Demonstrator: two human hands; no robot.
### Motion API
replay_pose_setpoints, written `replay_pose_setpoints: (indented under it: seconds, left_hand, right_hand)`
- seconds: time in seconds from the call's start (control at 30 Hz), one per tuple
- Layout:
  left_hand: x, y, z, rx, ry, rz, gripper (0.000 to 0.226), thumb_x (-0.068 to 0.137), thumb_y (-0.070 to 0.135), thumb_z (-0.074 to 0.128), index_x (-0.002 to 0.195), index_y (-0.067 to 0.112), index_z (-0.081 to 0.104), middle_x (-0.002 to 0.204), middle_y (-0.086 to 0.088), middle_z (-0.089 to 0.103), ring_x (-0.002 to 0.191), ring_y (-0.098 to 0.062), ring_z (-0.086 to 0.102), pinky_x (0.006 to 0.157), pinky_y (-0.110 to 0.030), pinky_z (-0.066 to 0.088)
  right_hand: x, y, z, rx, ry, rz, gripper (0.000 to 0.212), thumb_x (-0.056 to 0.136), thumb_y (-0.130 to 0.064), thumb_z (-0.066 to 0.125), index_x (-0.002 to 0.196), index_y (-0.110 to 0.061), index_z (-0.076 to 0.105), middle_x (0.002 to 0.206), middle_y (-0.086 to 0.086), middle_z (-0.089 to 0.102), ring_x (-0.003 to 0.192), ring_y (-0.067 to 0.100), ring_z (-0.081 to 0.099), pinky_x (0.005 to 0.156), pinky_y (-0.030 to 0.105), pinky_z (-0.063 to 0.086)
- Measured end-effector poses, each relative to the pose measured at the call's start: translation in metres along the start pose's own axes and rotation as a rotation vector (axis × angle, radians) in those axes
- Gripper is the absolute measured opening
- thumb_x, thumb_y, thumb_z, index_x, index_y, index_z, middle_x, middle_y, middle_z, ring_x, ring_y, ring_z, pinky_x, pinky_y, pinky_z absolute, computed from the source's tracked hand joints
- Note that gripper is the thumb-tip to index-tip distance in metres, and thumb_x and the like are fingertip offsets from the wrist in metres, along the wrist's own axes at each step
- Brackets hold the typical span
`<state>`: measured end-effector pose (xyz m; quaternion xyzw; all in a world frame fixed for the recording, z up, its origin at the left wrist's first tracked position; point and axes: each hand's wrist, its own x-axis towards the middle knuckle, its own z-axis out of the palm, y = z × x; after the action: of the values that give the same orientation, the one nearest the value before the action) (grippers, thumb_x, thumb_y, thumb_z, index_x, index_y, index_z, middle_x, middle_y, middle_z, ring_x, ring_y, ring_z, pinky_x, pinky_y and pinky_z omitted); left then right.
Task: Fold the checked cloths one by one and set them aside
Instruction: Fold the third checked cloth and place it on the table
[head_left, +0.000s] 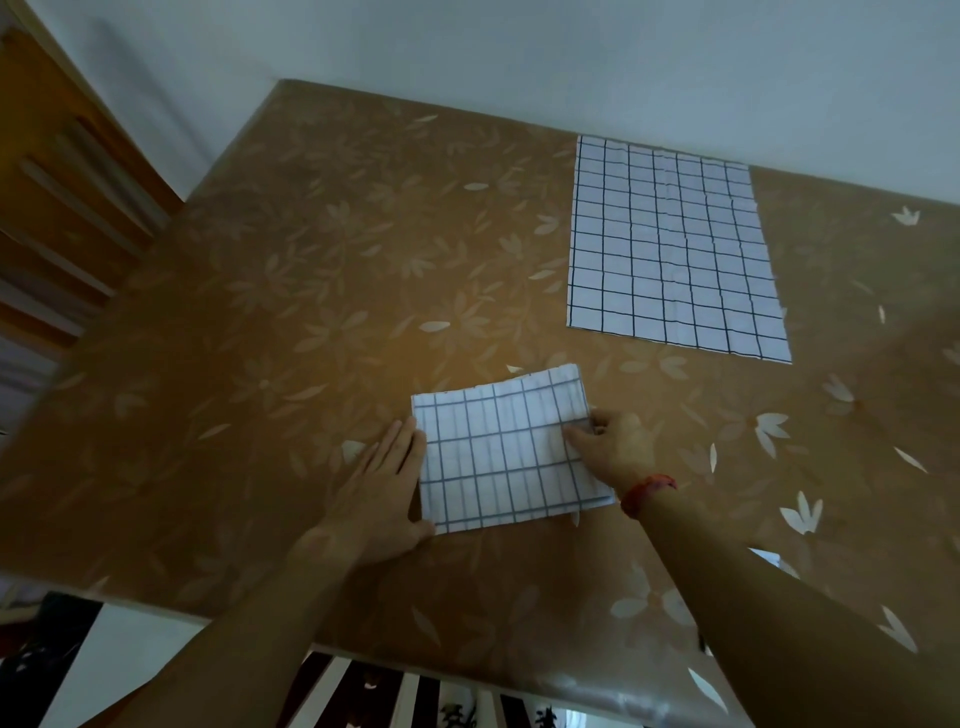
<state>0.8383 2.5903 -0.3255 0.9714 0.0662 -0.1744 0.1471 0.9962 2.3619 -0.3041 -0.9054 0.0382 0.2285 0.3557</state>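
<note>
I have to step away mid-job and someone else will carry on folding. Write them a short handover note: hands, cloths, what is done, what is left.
Left hand: flat, fingers straight, resting along the left edge of the near cloth.
Right hand: pinches that cloth's right edge.
Near cloth: folded into a small rectangle, lying on the table in front of the person.
Far cloth: spread flat and unfolded at the far right by the wall, clear of both hands.
Done: the near cloth is folded, or nearly so.
Left: finish it if needed and set it aside, then fold the far cloth.
</note>
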Motion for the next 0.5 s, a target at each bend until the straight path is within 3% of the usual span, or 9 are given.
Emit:
replay_pose_setpoints:
  seconds: [0.17, 0.3, 0.4, 0.5]
  left_hand:
    - [-0.002, 0.016, -0.008, -0.059, 0.118, 0.043, 0.100, 0.083, 0.053, 0.058, 0.153, 0.017, -0.003, 0.160, 0.002, -0.013, 0.144, -0.011, -0.017, 0.112, -0.030, -0.009]
    - [-0.002, 0.039, -0.004, -0.130, 0.141, 0.118, 0.091, 0.087, 0.046, 0.056, 0.153, 0.015, 0.002, 0.160, 0.003, -0.010, 0.144, -0.008, -0.017, 0.119, -0.030, 0.002]
    - [-0.003, 0.056, 0.003, -0.127, 0.155, 0.172, 0.087, 0.089, 0.042, 0.054, 0.153, 0.016, 0.002, 0.159, 0.004, -0.009, 0.141, -0.004, -0.019, 0.112, -0.022, -0.005]
    - [-0.005, 0.067, 0.014, -0.124, 0.146, 0.186, 0.082, 0.091, 0.039, 0.054, 0.153, 0.013, 0.007, 0.160, -0.001, -0.002, 0.143, -0.009, -0.012, 0.118, -0.030, 0.003]
  right_hand:
    - [-0.010, 0.013, -0.004, 0.153, 0.147, 0.094, 0.025, 0.085, -0.025, 0.067, 0.105, -0.009, 0.071, 0.085, 0.000, 0.063, 0.089, 0.025, 0.064, 0.075, 0.036, 0.054]
    - [-0.028, 0.024, -0.003, 0.415, 0.257, 0.186, 0.018, 0.085, -0.019, 0.067, 0.100, -0.008, 0.069, 0.085, 0.004, 0.064, 0.093, 0.029, 0.065, 0.084, 0.043, 0.055]
    - [-0.040, 0.036, 0.006, 0.524, 0.204, 0.274, 0.020, 0.079, -0.018, 0.070, 0.098, -0.012, 0.068, 0.094, 0.006, 0.068, 0.095, 0.030, 0.066, 0.087, 0.048, 0.055]
    - [-0.053, 0.045, 0.015, 0.638, 0.053, 0.366, 0.025, 0.076, -0.015, 0.071, 0.099, -0.008, 0.065, 0.098, 0.012, 0.070, 0.085, 0.031, 0.069, 0.077, 0.047, 0.059]
